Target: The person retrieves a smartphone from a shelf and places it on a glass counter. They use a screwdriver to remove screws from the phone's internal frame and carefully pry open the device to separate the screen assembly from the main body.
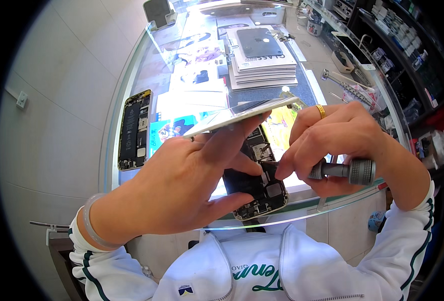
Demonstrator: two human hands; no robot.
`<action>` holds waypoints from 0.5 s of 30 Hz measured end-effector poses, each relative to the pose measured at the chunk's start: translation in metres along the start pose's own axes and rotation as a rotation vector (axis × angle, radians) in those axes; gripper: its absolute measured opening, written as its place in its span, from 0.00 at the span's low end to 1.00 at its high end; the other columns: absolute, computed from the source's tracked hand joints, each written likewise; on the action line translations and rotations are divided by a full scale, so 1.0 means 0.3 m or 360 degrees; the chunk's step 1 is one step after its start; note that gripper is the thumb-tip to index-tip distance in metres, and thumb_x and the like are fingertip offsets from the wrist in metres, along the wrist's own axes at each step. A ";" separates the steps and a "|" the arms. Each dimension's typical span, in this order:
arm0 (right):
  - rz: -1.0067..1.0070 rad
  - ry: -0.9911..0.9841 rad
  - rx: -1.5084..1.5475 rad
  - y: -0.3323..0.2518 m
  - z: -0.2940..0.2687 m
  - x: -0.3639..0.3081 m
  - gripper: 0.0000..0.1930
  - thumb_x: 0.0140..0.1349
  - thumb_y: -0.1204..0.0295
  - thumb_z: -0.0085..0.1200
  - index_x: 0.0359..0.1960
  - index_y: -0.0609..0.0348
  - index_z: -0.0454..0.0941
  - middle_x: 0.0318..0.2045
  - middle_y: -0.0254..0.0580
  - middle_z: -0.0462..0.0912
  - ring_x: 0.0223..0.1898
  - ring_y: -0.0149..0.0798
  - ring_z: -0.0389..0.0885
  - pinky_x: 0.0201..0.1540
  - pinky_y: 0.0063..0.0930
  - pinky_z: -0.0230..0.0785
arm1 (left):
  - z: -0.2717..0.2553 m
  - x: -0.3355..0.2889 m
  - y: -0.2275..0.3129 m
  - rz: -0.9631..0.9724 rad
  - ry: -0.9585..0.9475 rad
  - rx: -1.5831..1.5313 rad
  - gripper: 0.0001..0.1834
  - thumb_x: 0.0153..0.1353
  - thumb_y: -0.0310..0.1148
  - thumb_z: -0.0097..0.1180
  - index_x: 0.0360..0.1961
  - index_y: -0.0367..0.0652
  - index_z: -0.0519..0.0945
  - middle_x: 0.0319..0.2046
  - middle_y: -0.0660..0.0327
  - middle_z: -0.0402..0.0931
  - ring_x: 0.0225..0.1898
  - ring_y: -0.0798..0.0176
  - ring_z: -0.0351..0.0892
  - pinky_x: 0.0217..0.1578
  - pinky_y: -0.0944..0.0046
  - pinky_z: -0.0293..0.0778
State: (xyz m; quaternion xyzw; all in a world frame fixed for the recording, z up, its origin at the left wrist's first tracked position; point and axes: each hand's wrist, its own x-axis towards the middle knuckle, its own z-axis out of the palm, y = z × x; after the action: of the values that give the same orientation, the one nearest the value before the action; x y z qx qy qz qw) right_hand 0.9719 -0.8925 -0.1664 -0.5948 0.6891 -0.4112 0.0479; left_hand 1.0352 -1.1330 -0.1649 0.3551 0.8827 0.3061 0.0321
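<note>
Glass tabletop [300, 193] carries an opened phone [263, 186] running lengthwise away beneath parted left fingers [246, 164] holding a screen [217, 122]; just rightward, right fingers [309, 148] curl around a screwdriver [361, 172].

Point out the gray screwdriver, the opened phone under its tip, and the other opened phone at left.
Gray screwdriver [336, 170]: head view, on its smooth middle section.
Nearer opened phone [272, 190]: head view, on the pale square part inside.
Left opened phone [131, 131]: head view, on its dark battery.
</note>
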 end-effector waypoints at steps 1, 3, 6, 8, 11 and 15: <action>-0.0001 0.0007 0.0004 0.000 0.000 0.000 0.11 0.35 0.83 0.60 0.21 0.52 0.77 0.28 0.35 0.85 0.26 0.32 0.78 0.30 0.20 0.71 | -0.002 -0.001 -0.005 0.0002 0.0001 0.0006 0.27 0.36 0.26 0.71 0.43 0.36 0.80 0.63 0.50 0.62 0.34 0.58 0.81 0.42 0.63 0.75; -0.0002 0.0021 0.0011 0.001 0.000 0.000 0.11 0.35 0.83 0.60 0.21 0.52 0.77 0.28 0.35 0.86 0.26 0.32 0.78 0.30 0.20 0.71 | -0.003 -0.001 -0.005 0.0018 0.0006 -0.0001 0.28 0.36 0.26 0.71 0.44 0.36 0.78 0.62 0.49 0.63 0.34 0.58 0.81 0.42 0.63 0.75; 0.0027 0.0000 0.0001 -0.001 -0.002 0.000 0.11 0.36 0.82 0.60 0.22 0.52 0.77 0.28 0.35 0.86 0.26 0.33 0.78 0.30 0.20 0.72 | -0.001 -0.001 -0.007 0.0033 0.0015 -0.0002 0.31 0.37 0.26 0.71 0.47 0.36 0.76 0.61 0.49 0.64 0.34 0.57 0.82 0.42 0.63 0.75; 0.0010 0.0019 0.0011 0.002 0.001 0.002 0.11 0.37 0.83 0.60 0.23 0.52 0.77 0.28 0.35 0.86 0.26 0.33 0.78 0.30 0.21 0.72 | -0.001 -0.001 -0.008 0.0048 0.0020 -0.0004 0.32 0.37 0.26 0.71 0.48 0.35 0.75 0.61 0.49 0.65 0.35 0.56 0.82 0.43 0.63 0.75; 0.0016 0.0029 -0.0032 0.004 0.002 0.002 0.12 0.37 0.82 0.60 0.25 0.52 0.77 0.27 0.35 0.85 0.26 0.33 0.80 0.29 0.22 0.73 | 0.001 -0.003 -0.009 0.0064 0.0024 -0.0004 0.35 0.37 0.26 0.71 0.50 0.35 0.73 0.60 0.48 0.66 0.35 0.56 0.82 0.43 0.63 0.75; 0.0075 0.0033 -0.0121 -0.006 -0.001 0.003 0.12 0.39 0.81 0.62 0.26 0.53 0.76 0.27 0.33 0.85 0.27 0.32 0.83 0.30 0.21 0.75 | 0.006 -0.004 -0.014 0.0096 0.0046 0.0011 0.38 0.37 0.26 0.71 0.54 0.35 0.71 0.58 0.48 0.68 0.36 0.55 0.82 0.43 0.63 0.75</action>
State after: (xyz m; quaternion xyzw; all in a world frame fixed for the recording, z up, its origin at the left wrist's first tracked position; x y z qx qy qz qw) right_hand 0.9730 -0.8930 -0.1647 -0.5756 0.7185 -0.3895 0.0276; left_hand 1.0340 -1.1351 -0.1690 0.3772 0.8730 0.3090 0.0090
